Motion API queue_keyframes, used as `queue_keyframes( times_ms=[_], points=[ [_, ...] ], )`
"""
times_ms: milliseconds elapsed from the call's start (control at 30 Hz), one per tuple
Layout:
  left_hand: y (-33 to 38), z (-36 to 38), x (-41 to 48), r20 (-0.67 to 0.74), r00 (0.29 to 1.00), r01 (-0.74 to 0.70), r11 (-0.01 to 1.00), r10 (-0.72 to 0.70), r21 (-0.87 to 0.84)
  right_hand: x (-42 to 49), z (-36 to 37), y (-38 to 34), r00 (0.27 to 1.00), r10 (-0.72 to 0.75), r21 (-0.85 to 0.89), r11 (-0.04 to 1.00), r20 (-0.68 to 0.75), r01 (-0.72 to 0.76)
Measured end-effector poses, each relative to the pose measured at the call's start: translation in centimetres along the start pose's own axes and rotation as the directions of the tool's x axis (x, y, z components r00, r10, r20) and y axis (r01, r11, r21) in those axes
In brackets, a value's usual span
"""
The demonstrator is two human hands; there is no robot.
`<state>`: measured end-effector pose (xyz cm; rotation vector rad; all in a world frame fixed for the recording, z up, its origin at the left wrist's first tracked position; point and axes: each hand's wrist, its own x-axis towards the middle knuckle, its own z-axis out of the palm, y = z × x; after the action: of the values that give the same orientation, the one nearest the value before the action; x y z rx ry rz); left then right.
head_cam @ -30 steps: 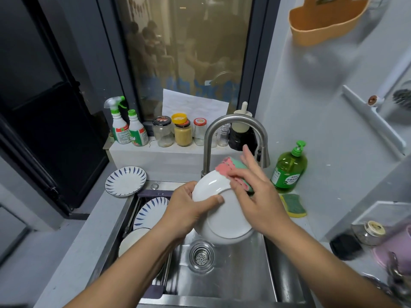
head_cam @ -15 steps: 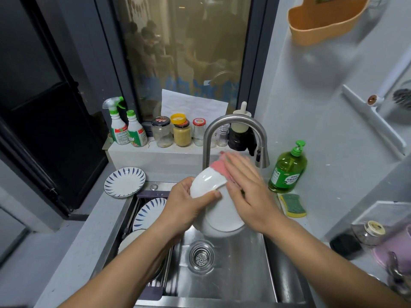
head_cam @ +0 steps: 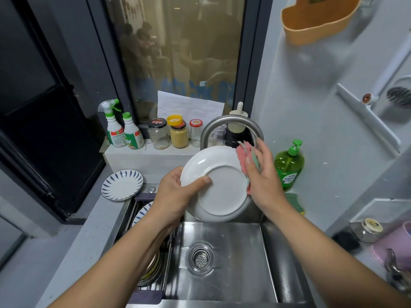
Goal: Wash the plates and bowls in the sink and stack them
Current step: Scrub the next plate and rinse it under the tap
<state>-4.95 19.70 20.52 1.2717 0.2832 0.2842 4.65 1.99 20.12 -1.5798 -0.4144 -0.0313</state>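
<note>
Left hand (head_cam: 175, 194) grips the white plate (head_cam: 219, 185) at its left rim — thumb across the underside, fingers hidden behind. Plate is tilted up on edge above the sink (head_cam: 224, 261), underside toward the camera, just under the faucet (head_cam: 231, 124). Right hand (head_cam: 263, 174) is open and flat, pressing a pink-and-green cloth (head_cam: 243, 160) against the plate's right rim. Both forearms reach in from below. Left forearm covers part of the rack (head_cam: 155, 283) of stacked dishes at the sink's left. Around: one blue-striped plate (head_cam: 121, 185) on the counter, another in the rack, two spray bottles (head_cam: 122, 130), three jars (head_cam: 176, 133) on the ledge, one green soap bottle (head_cam: 289, 165).
</note>
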Motion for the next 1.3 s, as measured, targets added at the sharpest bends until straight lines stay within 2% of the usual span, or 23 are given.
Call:
queue_keyframes(
  times_ms=[100, 233, 333, 467, 567, 667, 733, 800, 900, 1033, 1133, 1200, 1267, 1300],
  points=[
    [0.5, 0.2, 0.5, -0.02, 0.999, -0.026, 0.998, 0.025, -0.059, -0.8, 0.6, 0.8, 0.999, 0.038, 0.001, 0.999, 0.022, -0.038],
    [-0.1, 0.4, 0.8, -0.1, 0.995, -0.01, 0.973, -0.014, -0.233, -4.3, 2.4, 2.5, 0.987, 0.144, 0.017, 0.99, -0.069, -0.143],
    [-1.1, 0.8, 0.7, -0.111, 0.992, 0.03, 0.961, -0.063, -0.274, -4.3, 2.9, 1.9, 0.984, 0.131, 0.047, 0.991, -0.125, -0.126],
    [-1.6, 1.6, 0.4, -0.113, 0.991, 0.035, 0.948, -0.075, -0.316, -1.3, 2.1, 0.5, 0.989, 0.014, -0.123, 0.992, -0.146, -0.033],
    [-1.7, 2.0, 0.2, -0.114, 0.99, 0.041, 0.94, -0.085, -0.338, -2.6, 2.5, 1.2, 0.988, -0.043, -0.307, 0.952, -0.145, -0.003],
    [-2.3, 2.3, -0.3, -0.093, 0.986, 0.085, 0.899, -0.137, -0.43, -4.6, 3.1, 1.7, 0.984, -0.101, -0.387, 0.921, -0.146, 0.037],
    [-3.1, 2.7, -0.8, -0.062, 0.979, 0.141, 0.863, -0.195, -0.486, -4.8, 3.2, 1.7, 0.985, -0.078, -0.355, 0.935, -0.156, 0.017],
    [-3.8, 2.8, -1.3, -0.017, 0.966, 0.211, 0.826, -0.258, -0.523, -4.4, 2.8, 1.2, 0.989, -0.023, -0.245, 0.97, -0.144, -0.013],
    [-4.0, 2.2, -1.8, 0.045, 0.957, 0.272, 0.831, -0.287, -0.485, -3.9, 1.7, 0.0, 0.997, -0.006, -0.092, 0.996, -0.074, -0.001],
    [-2.5, -0.1, -0.7, 0.072, 0.965, 0.263, 0.909, -0.254, -0.323, -2.9, -0.7, -2.2, 0.992, 0.003, -0.131, 0.991, 0.127, 0.013],
    [-0.8, -1.3, 0.6, 0.173, 0.948, 0.291, 0.947, -0.267, -0.133, -2.3, -2.5, -3.5, 0.92, 0.025, -0.253, 0.964, 0.391, 0.081],
    [0.3, -1.2, 0.9, 0.295, 0.901, 0.326, 0.945, -0.318, 0.022, -1.7, -3.2, -4.2, 0.843, 0.037, -0.333, 0.927, 0.537, 0.172],
    [0.9, -0.8, 1.1, 0.404, 0.854, 0.314, 0.944, -0.329, 0.104, -0.8, -3.5, -4.8, 0.802, 0.052, -0.382, 0.897, 0.595, 0.224],
    [1.1, -0.5, 1.2, 0.414, 0.857, 0.291, 0.951, -0.307, 0.104, -0.5, -3.5, -5.1, 0.801, 0.06, -0.392, 0.892, 0.595, 0.224]
  ],
)
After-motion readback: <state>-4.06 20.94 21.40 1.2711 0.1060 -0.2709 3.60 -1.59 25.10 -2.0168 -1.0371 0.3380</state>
